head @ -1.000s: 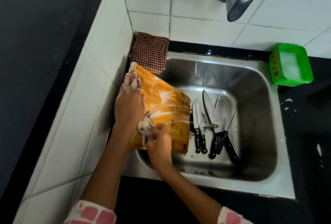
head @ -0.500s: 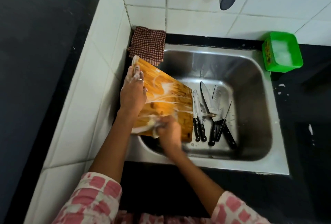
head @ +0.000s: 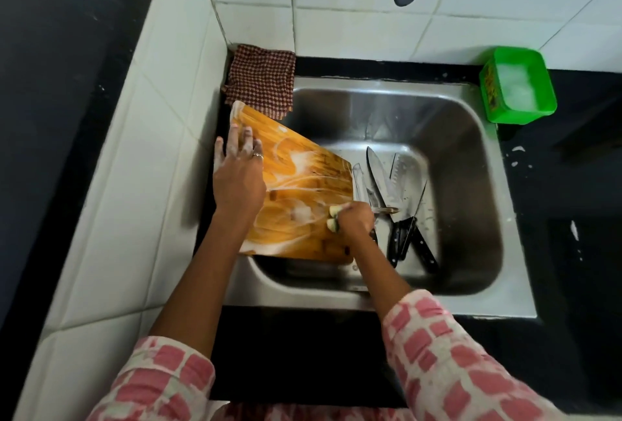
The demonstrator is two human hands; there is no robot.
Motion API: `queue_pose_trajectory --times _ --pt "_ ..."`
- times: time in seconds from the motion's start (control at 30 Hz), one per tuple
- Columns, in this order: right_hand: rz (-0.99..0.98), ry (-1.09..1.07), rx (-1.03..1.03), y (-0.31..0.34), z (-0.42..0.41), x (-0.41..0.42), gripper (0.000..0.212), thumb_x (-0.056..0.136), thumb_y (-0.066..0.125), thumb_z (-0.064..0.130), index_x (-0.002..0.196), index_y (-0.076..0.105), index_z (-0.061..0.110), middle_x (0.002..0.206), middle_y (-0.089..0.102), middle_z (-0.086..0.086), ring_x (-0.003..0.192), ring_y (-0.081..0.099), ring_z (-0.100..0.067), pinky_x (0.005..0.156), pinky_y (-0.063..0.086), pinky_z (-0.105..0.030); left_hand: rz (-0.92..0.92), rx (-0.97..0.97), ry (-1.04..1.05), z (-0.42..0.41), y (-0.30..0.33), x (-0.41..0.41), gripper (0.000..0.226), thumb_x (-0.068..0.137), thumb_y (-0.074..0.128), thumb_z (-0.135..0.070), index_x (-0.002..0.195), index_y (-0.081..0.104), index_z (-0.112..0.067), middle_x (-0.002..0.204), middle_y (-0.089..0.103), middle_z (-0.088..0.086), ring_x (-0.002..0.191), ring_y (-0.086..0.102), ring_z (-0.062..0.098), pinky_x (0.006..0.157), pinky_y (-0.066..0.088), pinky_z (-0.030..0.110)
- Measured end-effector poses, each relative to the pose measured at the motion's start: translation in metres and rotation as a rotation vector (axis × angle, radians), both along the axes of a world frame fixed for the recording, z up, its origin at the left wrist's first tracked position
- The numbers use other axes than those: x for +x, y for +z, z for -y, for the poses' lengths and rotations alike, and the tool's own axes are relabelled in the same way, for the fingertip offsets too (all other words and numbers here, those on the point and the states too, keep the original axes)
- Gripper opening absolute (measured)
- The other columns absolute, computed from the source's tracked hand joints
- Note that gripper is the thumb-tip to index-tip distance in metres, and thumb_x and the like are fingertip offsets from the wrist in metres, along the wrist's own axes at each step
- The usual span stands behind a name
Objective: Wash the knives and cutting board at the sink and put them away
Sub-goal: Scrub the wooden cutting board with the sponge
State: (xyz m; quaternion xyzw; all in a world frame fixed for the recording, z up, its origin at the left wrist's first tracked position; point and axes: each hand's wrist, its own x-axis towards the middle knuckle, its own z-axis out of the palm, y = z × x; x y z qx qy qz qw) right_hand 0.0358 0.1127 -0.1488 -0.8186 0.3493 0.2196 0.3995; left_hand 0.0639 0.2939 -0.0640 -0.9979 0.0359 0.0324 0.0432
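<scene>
Here I keep my left hand point(head: 239, 181) flat, steadying the tilted cutting board point(head: 303, 198), while my right hand point(head: 355, 220), clenched on the scrubber point(head: 334, 218), should sweep clear of the knives point(head: 390, 205).

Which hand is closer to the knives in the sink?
The right hand. It scrubs the cutting board at the edge next to the knives. The left hand holds the board's far side, away from them.

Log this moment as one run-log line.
step: scrubbing | left hand: steadies soapy cutting board, tilted over sink | right hand: grips sponge on board | knives: in basin
</scene>
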Motion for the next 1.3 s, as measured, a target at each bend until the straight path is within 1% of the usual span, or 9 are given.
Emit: queue_pose_trajectory --times 0.07,0.27,0.43,0.63,0.77,0.93,1.03,1.17,1.3 --pt "0.124 0.076 -0.023 0.009 -0.026 0.003 0.024 0.088 0.054 0.002 0.109 0.064 0.006 0.102 0.067 -0.006 0.070 0.058 -0.013 0.049 0.041 -0.013 0.012 -0.003 -0.032 0.000 0.000 -0.002 0.049 0.094 0.040 -0.014 0.141 0.034 -0.002 0.152 0.026 0.016 0.145 0.008 0.033 0.117 0.001 0.044" --pt "0.225 0.148 -0.077 0.007 -0.035 -0.004 0.022 0.088 0.054 0.002 0.103 0.068 0.011 0.095 0.071 -0.004 0.060 0.053 -0.004 0.042 0.034 -0.010 0.033 0.015 -0.110 -0.001 -0.004 -0.004 0.051 0.087 0.031 -0.014 0.133 0.045 0.004 0.144 0.040 0.021 0.139 0.029 0.034 0.116 0.015 0.042" --pt "0.214 0.033 -0.150 -0.019 0.001 0.093 0.024 0.090 0.049 0.004 0.104 0.068 0.010 0.105 0.070 -0.012 0.096 0.066 -0.027 0.078 0.051 -0.028 0.136 0.028 -0.154 -0.006 -0.016 -0.002 0.042 0.082 0.044 -0.014 0.115 0.062 0.005 0.125 0.059 0.022 0.123 0.051 0.036 0.106 0.034 0.046" --pt "0.158 0.023 -0.225 -0.036 0.014 0.020 0.021 0.088 0.053 0.001 0.098 0.070 0.007 0.099 0.069 -0.012 0.092 0.065 -0.028 0.075 0.051 -0.033 0.073 0.053 -0.144 -0.003 -0.013 -0.003 0.049 0.073 0.070 -0.012 0.118 0.060 0.006 0.128 0.057 0.022 0.125 0.049 0.036 0.107 0.034 0.046" --pt "0.084 0.062 -0.235 -0.043 0.024 0.019 0.017 0.087 0.054 0.002 0.094 0.069 0.003 0.098 0.070 -0.015 0.091 0.066 -0.028 0.074 0.053 -0.033 0.011 0.045 -0.101 -0.002 -0.008 -0.003 0.058 0.080 0.065 -0.019 0.131 0.049 0.003 0.141 0.044 0.020 0.136 0.035 0.033 0.114 0.021 0.042" --pt "0.181 -0.006 -0.140 -0.038 0.016 0.048 0.022 0.087 0.054 0.000 0.099 0.071 0.005 0.100 0.070 -0.014 0.092 0.066 -0.029 0.077 0.051 -0.032 0.024 0.063 -0.100 -0.003 -0.010 -0.004 0.050 0.082 0.061 -0.014 0.128 0.053 0.004 0.137 0.048 0.021 0.134 0.038 0.034 0.113 0.024 0.043" --pt "0.061 0.126 -0.160 -0.043 0.021 0.007 0.013 0.084 0.057 0.002 0.092 0.067 0.003 0.094 0.068 -0.016 0.092 0.065 -0.031 0.073 0.050 -0.032 0.006 0.034 -0.101 -0.004 -0.010 -0.002 0.057 0.081 0.065 -0.020 0.129 0.050 0.005 0.140 0.045 0.021 0.136 0.034 0.034 0.114 0.020 0.043" --pt "-0.185 0.217 -0.149 -0.037 0.022 -0.017 0.026 0.085 0.060 0.013 0.108 0.060 0.002 0.115 0.063 -0.016 0.106 0.061 -0.031 0.084 0.050 -0.035 -0.005 0.036 -0.100 -0.004 -0.010 -0.002 0.060 0.077 0.071 -0.023 0.126 0.052 0.006 0.137 0.049 0.021 0.134 0.038 0.035 0.113 0.022 0.043" --pt "-0.013 0.317 -0.174 -0.004 -0.030 -0.019 0.034 0.092 0.056 0.016 0.124 0.049 0.004 0.120 0.057 -0.010 0.108 0.059 -0.019 0.079 0.051 -0.023 0.019 0.014 -0.086 -0.002 -0.009 -0.003 0.049 0.087 0.058 -0.016 0.131 0.048 0.005 0.141 0.044 0.020 0.138 0.032 0.033 0.115 0.017 0.041"
